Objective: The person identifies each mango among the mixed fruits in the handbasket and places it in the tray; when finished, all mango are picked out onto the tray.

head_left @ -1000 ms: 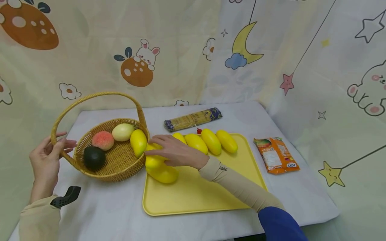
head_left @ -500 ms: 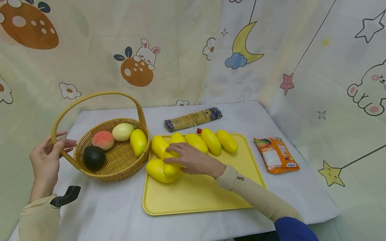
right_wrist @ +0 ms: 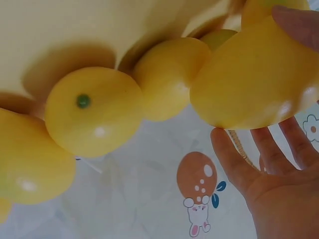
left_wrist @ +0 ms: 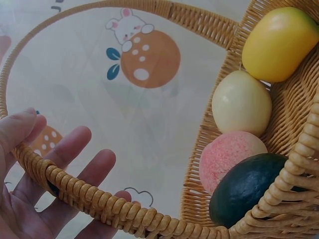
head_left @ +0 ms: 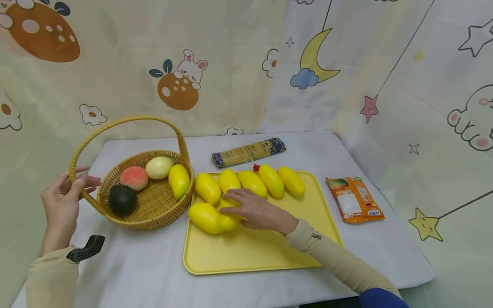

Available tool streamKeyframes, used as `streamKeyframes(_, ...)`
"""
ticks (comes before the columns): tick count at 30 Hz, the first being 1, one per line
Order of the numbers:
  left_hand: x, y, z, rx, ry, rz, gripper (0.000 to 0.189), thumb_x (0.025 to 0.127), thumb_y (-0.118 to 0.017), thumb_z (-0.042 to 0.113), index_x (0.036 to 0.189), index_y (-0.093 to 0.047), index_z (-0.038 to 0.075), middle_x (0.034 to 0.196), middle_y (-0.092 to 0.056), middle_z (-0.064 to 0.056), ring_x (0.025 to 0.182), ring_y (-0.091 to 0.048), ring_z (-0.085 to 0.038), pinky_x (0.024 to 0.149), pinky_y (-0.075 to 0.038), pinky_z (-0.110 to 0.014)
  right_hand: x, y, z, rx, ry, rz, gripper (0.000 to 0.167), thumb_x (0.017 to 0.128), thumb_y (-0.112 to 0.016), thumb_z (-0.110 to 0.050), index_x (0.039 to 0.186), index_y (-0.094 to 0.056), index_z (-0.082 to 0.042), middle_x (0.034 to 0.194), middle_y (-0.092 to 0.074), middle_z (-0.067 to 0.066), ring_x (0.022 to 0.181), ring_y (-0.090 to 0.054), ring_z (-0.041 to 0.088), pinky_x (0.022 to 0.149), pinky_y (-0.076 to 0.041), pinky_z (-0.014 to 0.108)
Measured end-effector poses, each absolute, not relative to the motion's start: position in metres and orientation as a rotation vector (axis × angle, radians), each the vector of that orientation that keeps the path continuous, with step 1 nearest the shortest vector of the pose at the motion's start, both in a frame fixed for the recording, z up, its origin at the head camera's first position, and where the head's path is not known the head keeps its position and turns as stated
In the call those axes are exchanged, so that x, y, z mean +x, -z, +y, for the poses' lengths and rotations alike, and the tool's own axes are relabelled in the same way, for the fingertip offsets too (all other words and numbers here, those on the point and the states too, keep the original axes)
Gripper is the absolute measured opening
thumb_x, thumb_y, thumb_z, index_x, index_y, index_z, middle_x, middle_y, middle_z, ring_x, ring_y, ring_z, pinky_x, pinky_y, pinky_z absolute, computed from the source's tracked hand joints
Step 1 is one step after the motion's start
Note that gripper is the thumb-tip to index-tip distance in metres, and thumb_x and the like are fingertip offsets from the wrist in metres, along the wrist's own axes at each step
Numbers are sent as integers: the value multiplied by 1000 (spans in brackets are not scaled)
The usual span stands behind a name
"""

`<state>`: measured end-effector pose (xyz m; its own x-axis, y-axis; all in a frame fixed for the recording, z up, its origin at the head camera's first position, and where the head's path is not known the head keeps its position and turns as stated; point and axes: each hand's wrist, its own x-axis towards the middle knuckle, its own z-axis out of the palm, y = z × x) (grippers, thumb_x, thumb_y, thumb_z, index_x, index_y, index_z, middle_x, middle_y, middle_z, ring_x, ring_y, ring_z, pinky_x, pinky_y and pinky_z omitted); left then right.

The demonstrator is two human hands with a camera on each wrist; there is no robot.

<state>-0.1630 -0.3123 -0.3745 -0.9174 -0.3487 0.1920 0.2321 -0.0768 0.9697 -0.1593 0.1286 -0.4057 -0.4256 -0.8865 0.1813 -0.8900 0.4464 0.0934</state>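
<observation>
My left hand point(head_left: 63, 201) holds the handle point(left_wrist: 94, 196) of a wicker basket point(head_left: 154, 214), thumb on one side and fingers extended behind it. Inside the basket lie a dark green avocado-like fruit point(head_left: 122, 199), a pink peach point(head_left: 134, 178), a pale egg-shaped fruit point(head_left: 159, 167) and a yellow mango point(head_left: 179, 182). Over the tray's left half, my right hand point(head_left: 262, 209) grips another mango point(right_wrist: 254, 79), with thumb above and fingers below in the right wrist view. In the head view this mango overlaps one lying on the tray point(head_left: 204, 217).
More mangoes point(head_left: 271, 181) line the far side of the yellow tray point(head_left: 254, 256). Behind it lies a long noodle-like packet point(head_left: 248, 152), with a small red item point(head_left: 256, 167) near the tray rim. An orange snack bag point(head_left: 355, 199) rests at the right.
My right hand has moved right, away from the basket, with the mango in its grip, uncovering a mango at the tray's far left. My left hand stays on the handle.
</observation>
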Motion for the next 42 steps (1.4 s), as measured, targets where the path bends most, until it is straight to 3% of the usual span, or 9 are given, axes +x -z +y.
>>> streamKeyframes(23, -162, 374, -311, 166, 2020, -1865, 35, 90, -66, 19, 122, -62, 4, 81, -73, 6, 75, -68, -4, 70, -52, -9, -149, 435, 128, 1596, 94, -2558, 55, 85, -74, -20, 136, -54, -26, 141, -45, 5, 133, -38, 22, 113, -32, 40)
streamKeyframes(42, -161, 373, -310, 155, 2022, -1862, 32, 92, -64, 16, 121, -62, 4, 80, -73, 5, 74, -68, -5, 70, -52, -9, -160, 407, 124, 1528, -36, -2549, 59, 82, -65, 4, 135, -54, -21, 137, -46, 9, 126, -45, 23, 109, -38, 36)
